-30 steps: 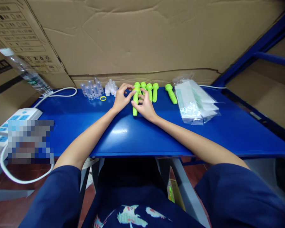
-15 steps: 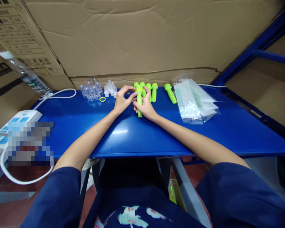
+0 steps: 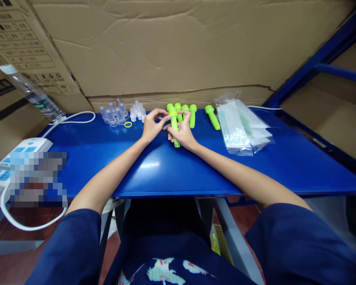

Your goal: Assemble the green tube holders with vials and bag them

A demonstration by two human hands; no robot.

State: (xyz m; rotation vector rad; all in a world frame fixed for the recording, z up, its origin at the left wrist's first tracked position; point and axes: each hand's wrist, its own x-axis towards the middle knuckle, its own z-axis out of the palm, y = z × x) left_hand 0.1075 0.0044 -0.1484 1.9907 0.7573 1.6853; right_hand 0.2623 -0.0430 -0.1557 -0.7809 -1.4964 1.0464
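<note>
A bright green flashlight is held over the table, slightly tilted, with its head away from me. My right hand wraps its fingers around the handle, its index finger reaching up beside the head. A yellow ring circles the flashlight just below the head. At the ring's left side, the thumb and index finger of my left hand are pinched against it. Close behind lie several more green flashlights, partly hidden by my right hand. One separate green flashlight rests farther right.
Several clear plastic caps and smaller whitish caps stand at the back left, near a loose yellow ring. Clear plastic bags lie right. A power strip, cable and water bottle occupy the left. Cardboard walls the back.
The flashlight's handle end has swung slightly right, and its head now shows beyond the yellow ring. My right index finger has shifted right, off the head. My left hand has barely moved.
</note>
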